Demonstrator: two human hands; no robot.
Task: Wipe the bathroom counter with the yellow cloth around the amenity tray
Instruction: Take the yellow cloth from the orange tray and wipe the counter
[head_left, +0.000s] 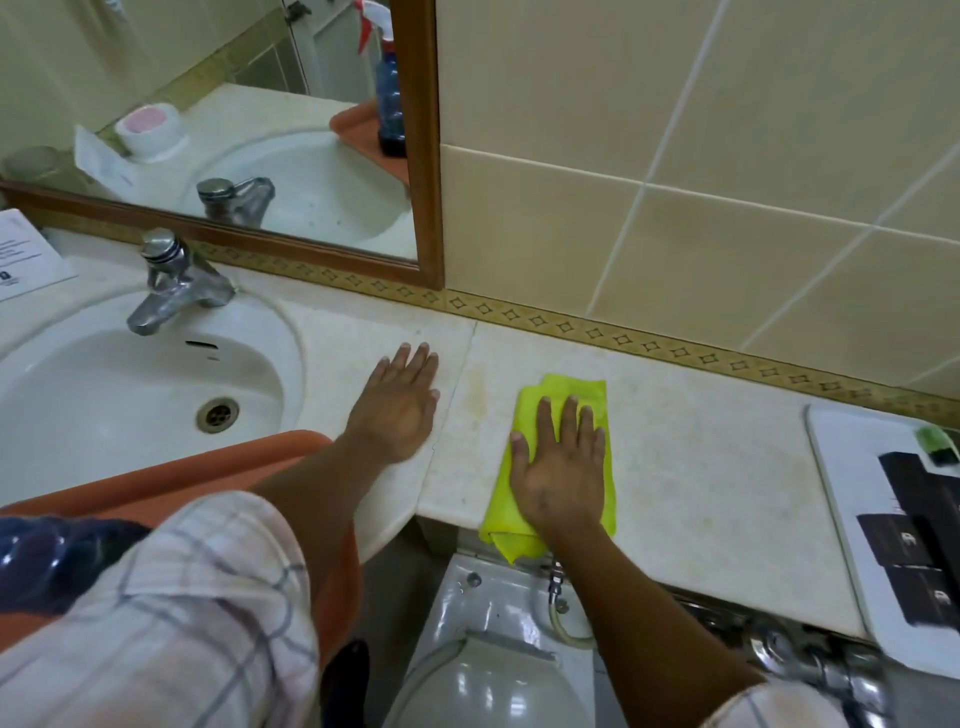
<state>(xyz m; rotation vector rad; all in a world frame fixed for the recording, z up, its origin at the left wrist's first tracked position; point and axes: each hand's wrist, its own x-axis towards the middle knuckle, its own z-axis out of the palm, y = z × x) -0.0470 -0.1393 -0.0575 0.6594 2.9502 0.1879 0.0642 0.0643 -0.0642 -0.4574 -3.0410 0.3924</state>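
The right hand (558, 467) lies flat and spread, palm down on the folded yellow cloth (551, 512) — not gripping it, just pressing it onto the counter (701, 467), which looks like the way to keep the whole pad in contact for a wipe. The left hand (397, 410) rests open and empty on the counter between the cloth and the sink (104, 395), probably bracing the lean. The amenity tray (852, 499) sits well apart from the cloth, on the side away from the sink — bare, faintly stained counter lies between them.

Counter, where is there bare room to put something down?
Bare counter lies between the yellow cloth under the right hand and the amenity tray. The strip between the sink and cloth holds the left hand.
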